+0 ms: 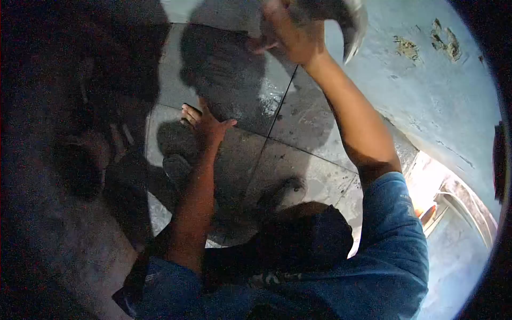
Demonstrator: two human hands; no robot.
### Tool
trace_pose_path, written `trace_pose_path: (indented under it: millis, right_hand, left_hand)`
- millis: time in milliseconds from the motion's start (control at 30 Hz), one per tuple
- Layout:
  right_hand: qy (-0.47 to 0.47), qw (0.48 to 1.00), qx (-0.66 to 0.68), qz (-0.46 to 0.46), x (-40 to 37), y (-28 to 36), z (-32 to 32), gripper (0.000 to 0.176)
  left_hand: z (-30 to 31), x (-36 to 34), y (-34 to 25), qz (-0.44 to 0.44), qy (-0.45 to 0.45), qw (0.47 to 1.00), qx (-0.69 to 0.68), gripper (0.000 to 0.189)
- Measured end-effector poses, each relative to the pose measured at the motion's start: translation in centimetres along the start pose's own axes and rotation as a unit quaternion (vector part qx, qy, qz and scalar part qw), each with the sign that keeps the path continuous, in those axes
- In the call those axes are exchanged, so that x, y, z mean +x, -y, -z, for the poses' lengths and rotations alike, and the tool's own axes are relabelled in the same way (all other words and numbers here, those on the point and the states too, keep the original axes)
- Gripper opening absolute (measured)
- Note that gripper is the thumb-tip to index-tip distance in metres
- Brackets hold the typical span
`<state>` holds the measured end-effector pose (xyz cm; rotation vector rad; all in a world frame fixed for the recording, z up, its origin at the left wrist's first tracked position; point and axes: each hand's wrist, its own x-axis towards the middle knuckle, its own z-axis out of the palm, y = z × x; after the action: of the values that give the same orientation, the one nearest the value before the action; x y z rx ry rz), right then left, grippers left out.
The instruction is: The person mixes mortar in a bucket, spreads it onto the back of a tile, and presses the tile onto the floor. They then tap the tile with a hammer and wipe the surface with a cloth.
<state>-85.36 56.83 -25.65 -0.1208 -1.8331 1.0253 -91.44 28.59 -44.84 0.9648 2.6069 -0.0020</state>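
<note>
My left hand (209, 127) reaches low over the grey tiles (229, 152) with its thumb and fingers spread. Nothing shows in its grasp, and light falls on its fingertips. At the top of the view, my right hand (298, 40) is raised and smeared by motion. It appears to grip a curved grey metal object (356, 29) that tapers to a point at its lower end. Much of that object lies behind the hand or beyond the frame, so its kind cannot be made out.
A pale blue wall (426, 96) with rough patches stands on the right. Bright light enters at the lower right opening (426, 181). Dark shadows cover the left side and part of the tiles. A whitish smear (271, 96) marks one tile.
</note>
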Motion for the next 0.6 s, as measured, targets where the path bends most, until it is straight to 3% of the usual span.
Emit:
trace_pose_path:
  millis: [33,100,233,267,367,500,600]
  right_hand:
    - [0.036,0.992,0.03,-0.118,-1.9,0.1,0.4,0.042]
    - [0.095,0.926,0.064,-0.359,-5.6,0.5,1.1,0.04]
    - [0.063,0.981,-0.085,-0.165,-6.6,0.1,-0.4,0.038]
    - [0.056,0.985,-0.123,-0.11,-6.3,0.0,-0.6,0.038]
    - [0.026,0.991,-0.119,-0.052,-4.7,-0.2,-0.4,0.041]
    - [0.042,0.986,-0.153,-0.057,-5.9,-1.1,-0.1,0.042]
    - [0.095,0.97,-0.165,-0.153,-6.6,-1.9,-0.2,0.042]
  left_hand:
    - [0.0,0.2,-0.1,-0.002,-0.001,1.0,-0.003,0.137]
    - [0.0,0.7,0.0,-0.005,0.025,1.0,-0.004,0.137]
    - [0.0,0.2,0.4,-0.023,0.002,0.999,-0.026,0.137]
    - [0.4,-0.1,0.2,-0.002,0.035,0.999,-0.028,0.137]
    - [0.7,0.4,-0.4,0.02,0.058,0.998,-0.027,0.136]
    - [0.2,0.6,0.3,0.003,0.039,0.998,-0.056,0.138]
    - [0.4,0.7,0.1,-0.002,0.029,0.999,-0.039,0.138]
